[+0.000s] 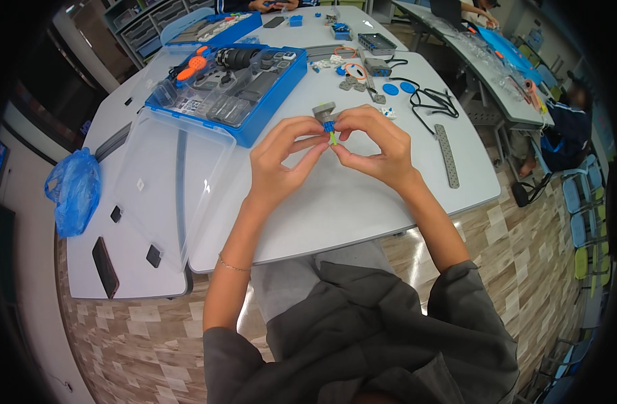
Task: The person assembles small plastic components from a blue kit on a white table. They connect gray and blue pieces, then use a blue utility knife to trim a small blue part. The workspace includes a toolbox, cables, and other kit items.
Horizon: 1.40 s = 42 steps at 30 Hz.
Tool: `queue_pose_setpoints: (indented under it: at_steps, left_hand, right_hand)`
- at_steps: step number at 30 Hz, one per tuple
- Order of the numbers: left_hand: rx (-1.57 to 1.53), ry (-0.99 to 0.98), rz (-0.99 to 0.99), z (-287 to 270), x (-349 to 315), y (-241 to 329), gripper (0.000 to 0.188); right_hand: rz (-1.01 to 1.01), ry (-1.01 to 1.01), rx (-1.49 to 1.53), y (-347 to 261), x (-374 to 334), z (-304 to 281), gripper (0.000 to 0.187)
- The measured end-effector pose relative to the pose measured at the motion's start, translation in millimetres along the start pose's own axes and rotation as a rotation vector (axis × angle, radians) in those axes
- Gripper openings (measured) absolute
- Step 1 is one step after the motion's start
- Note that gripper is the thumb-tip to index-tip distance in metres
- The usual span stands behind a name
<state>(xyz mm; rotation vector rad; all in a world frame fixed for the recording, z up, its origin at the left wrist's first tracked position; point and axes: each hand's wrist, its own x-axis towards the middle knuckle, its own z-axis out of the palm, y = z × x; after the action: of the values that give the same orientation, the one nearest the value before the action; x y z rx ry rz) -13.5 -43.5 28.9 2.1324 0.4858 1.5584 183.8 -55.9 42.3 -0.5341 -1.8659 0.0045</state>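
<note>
Both hands meet over the white table, pinching a small building-kit assembly between the fingertips. It has a grey piece on top, a blue toothed-looking part in the middle and a yellow-green pin below. My left hand is closed on its left side, thumb and fingers curled in a ring. From the right, my right hand pinches the same assembly. The fingertips partly cover how the parts join. Just beyond my right hand lie small white pieces and two blue discs.
A blue kit box full of parts stands left, beside its clear lid. A long grey perforated beam and black cables lie right. A phone and blue plastic bag are at far left. Other people sit beyond.
</note>
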Motion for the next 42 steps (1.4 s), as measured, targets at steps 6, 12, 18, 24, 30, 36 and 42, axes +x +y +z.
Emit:
queue_pose_setpoints:
  at_steps: [6, 12, 18, 24, 30, 36, 42]
  left_hand:
    - [0.041, 0.089, -0.024, 4, -2, -1, 0.026]
    - [-0.011, 0.099, -0.028, 4, 1, -2, 0.028]
    - [-0.1, 0.109, -0.06, 6, 1, -3, 0.029]
    - [-0.137, 0.081, -0.083, 7, -1, -5, 0.027]
    - [-0.339, 0.076, -0.243, 7, -2, -3, 0.028]
    - [-0.317, 0.033, -0.264, 3, -2, -4, 0.03]
    - [-0.17, 0.055, -0.192, 6, -4, -6, 0.031]
  right_hand:
    - [0.066, -0.016, 0.045, -3, 0, -1, 0.033]
    - [0.074, -0.033, 0.061, -1, -3, 0, 0.032]
    - [0.144, 0.019, 0.089, 1, -5, 3, 0.028]
    - [0.169, 0.016, 0.089, 3, -5, 2, 0.028]
    - [0.178, 0.018, 0.103, 3, -6, 2, 0.028]
    - [0.173, -0.001, 0.113, 4, -7, 0, 0.029]
    - [0.163, -0.053, 0.11, 7, -8, -1, 0.031]
